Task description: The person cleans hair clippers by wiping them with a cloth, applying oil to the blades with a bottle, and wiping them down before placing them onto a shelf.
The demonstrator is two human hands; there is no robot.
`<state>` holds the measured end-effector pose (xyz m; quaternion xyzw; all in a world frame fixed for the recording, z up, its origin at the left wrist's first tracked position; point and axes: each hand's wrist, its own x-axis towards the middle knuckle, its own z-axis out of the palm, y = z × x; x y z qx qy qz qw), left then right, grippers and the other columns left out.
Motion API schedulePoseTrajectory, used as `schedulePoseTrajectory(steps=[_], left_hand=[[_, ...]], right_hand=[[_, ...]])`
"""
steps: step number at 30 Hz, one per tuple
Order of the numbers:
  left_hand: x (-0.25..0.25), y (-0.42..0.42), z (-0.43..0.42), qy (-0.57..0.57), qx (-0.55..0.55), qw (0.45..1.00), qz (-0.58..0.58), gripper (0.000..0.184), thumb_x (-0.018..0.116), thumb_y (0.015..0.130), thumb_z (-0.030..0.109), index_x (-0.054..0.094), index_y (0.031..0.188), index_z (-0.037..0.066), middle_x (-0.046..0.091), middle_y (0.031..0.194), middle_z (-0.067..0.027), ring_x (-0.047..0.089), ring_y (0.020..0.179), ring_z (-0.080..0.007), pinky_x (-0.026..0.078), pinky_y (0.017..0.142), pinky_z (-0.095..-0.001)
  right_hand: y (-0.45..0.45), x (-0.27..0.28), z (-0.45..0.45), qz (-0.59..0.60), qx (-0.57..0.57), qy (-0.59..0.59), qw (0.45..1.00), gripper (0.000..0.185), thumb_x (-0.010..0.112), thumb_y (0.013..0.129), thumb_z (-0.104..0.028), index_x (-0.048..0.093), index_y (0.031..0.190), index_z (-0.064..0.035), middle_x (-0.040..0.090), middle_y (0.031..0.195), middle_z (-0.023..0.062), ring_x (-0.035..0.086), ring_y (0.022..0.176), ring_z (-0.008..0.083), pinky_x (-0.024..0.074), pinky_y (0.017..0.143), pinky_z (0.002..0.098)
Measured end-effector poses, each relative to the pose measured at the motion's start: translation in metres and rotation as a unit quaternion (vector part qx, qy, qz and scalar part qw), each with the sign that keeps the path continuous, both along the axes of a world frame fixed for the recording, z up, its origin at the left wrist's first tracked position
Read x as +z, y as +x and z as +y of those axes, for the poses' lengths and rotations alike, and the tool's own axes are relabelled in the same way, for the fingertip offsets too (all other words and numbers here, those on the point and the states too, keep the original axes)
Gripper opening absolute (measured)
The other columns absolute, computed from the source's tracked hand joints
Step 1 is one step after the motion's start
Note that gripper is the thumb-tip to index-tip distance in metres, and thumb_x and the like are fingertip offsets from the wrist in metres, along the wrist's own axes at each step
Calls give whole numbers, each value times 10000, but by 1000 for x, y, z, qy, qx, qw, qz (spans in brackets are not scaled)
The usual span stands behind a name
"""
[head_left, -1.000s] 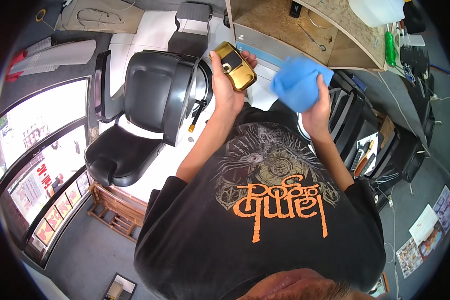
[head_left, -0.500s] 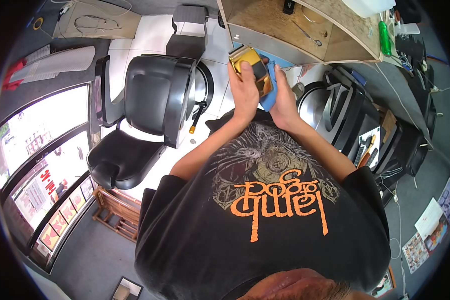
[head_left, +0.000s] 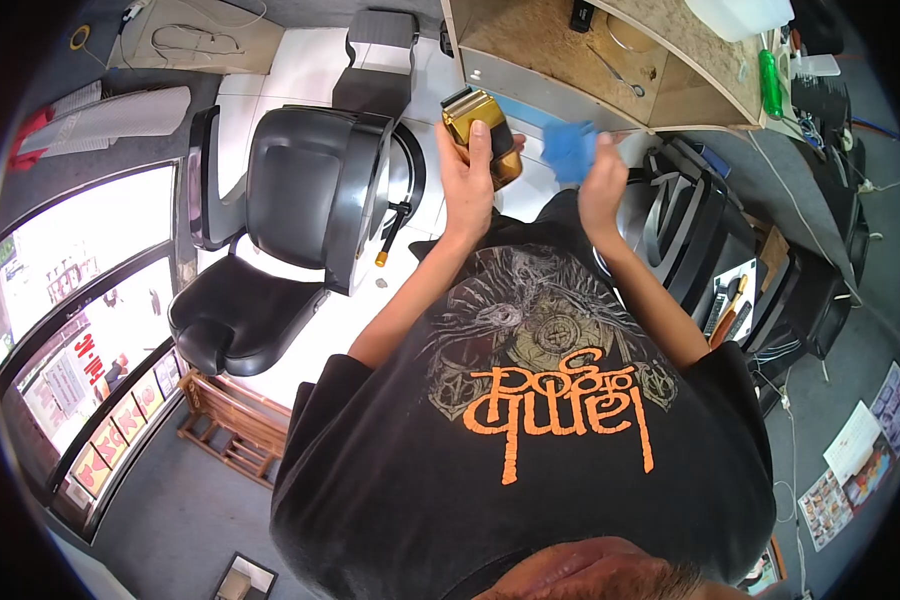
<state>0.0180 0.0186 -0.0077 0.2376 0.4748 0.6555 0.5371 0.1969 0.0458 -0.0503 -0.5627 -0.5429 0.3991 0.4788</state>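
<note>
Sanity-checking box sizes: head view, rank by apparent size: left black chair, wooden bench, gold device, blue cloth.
1. Left black chair
2. Wooden bench
3. Gold device and blue cloth: too close to rank; left hand partly covers the device.

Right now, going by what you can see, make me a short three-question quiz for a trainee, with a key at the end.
1. Which hand holds the blue cloth?
A) left
B) right
C) both
2. True or false: the gold device is touching the cloth.
3. Fill in the colour: the large lettering on the black shirt is ____.

Key:
1. B, the right hand.
2. False; a gap shows between them, with the device in the left hand.
3. Orange.
</note>
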Motion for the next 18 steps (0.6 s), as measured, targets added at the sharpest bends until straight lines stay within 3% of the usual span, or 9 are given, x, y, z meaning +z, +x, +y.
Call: schedulePoseTrajectory(steps=[2, 3, 5, 8, 9, 10, 11, 14, 18], left_hand=[[6, -7, -5, -26, -23, 998, 47, 349, 585, 1103, 236, 411, 1347, 57, 656, 1097, -136, 751, 950, -221, 621, 726, -327], [-2, -7, -6, 10, -6, 997, 81, 382, 662, 1057, 158, 417, 1323, 33, 656, 1082, -133, 753, 919, -211, 619, 727, -309], [-8, -11, -13, 5, -37, 981, 191, 454, 723, 1019, 156, 437, 1331, -8, 676, 1142, -145, 736, 977, -207, 601, 822, -321], [-7, -8, -21, 36, -60, 962, 266, 523, 807, 926, 122, 517, 1333, -33, 699, 1217, -169, 716, 1081, -208, 578, 910, -353], [-10, -8, -25, 75, -67, 951, 293, 526, 816, 906, 116, 536, 1327, -29, 701, 1218, -165, 712, 1099, -209, 575, 915, -361], [-13, -9, -31, 114, -72, 938, 320, 530, 826, 886, 109, 555, 1322, -25, 704, 1219, -162, 709, 1116, -211, 573, 920, -368], [-18, -10, -36, 86, -103, 931, 338, 624, 800, 890, 54, 513, 1442, 21, 662, 1325, -141, 652, 1223, -210, 537, 1008, -383], [-38, -8, -33, 136, -66, 932, 329, 638, 813, 869, 62, 513, 1430, 20, 615, 1400, -148, 646, 1234, -209, 536, 997, -373], [-21, -3, -30, 140, -14, 921, 364, 529, 816, 874, 61, 539, 1314, -39, 644, 1180, -156, 684, 1099, -246, 555, 905, -368]], right_hand=[[-9, 26, 11, 174, -85, -47, 980, 491, 436, 1141, -390, 677, 1010, 16, 694, 856, 106, 665, 755, 194, 526, 700, 351], [-11, 42, 11, 148, -67, -13, 987, 610, 419, 1123, -529, 667, 1155, 27, 699, 1071, 118, 684, 888, 192, 554, 808, 324], [-20, 56, 1, 127, 7, 68, 990, 583, 509, 1081, -540, 663, 1180, 14, 705, 1144, 152, 696, 960, 225, 555, 866, 364], [-40, 78, 3, -62, 156, 266, 949, 529, 704, 963, -514, 685, 1192, -38, 713, 1270, 162, 675, 1084, 296, 518, 979, 431], [-44, 90, 1, -165, 232, 299, 911, 424, 769, 889, -379, 726, 1190, -83, 705, 1348, 119, 631, 1165, 346, 478, 1041, 447], [-45, 85, 0, -173, 225, 322, 903, 393, 758, 885, -344, 738, 1186, -91, 706, 1351, 107, 626, 1171, 345, 475, 1044, 443], [-47, 73, 0, -181, 218, 345, 895, 367, 746, 881, -308, 749, 1182, -99, 708, 1354, 95, 622, 1178, 344, 473, 1048, 440], [-44, 60, 5, -153, 223, 361, 893, 322, 670, 888, -178, 771, 1182, -94, 722, 1337, 90, 618, 1181, 343, 470, 1051, 434], [-42, 56, 4, -78, 197, 316, 925, 305, 600, 952, -160, 761, 1181, -40, 736, 1294, 127, 634, 1154, 336, 486, 1038, 445]])
